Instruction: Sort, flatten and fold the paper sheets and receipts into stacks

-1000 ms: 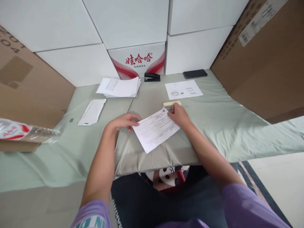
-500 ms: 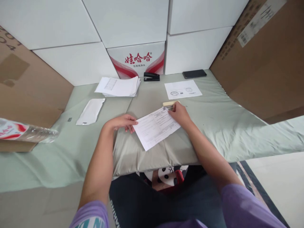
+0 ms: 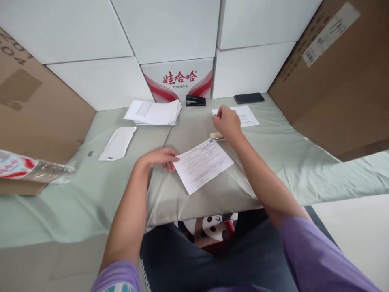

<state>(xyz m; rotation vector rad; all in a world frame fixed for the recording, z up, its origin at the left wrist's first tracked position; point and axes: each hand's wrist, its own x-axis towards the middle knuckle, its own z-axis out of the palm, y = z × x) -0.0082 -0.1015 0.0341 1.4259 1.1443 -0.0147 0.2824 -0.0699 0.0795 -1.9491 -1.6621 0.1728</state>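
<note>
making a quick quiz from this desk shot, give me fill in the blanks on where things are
1. The left hand rests on the printed ___ edge of the form.
2. The black stapler stands in front of the box with ___ lettering.
3. The right hand hovers over a stamped ___.
4. The dark phone lies ___ of the stapler.

Missing words: left; red; sheet; right

Left hand (image 3: 158, 158) pins the printed sheet (image 3: 204, 164); right hand (image 3: 226, 121) hovers over the stamped paper (image 3: 246, 115)

A printed white paper form (image 3: 204, 165) is lying on the pale green cloth (image 3: 273, 150), before a black stapler (image 3: 195, 100), with a stack of white papers (image 3: 153, 112) sitting to the stapler's left.
</note>
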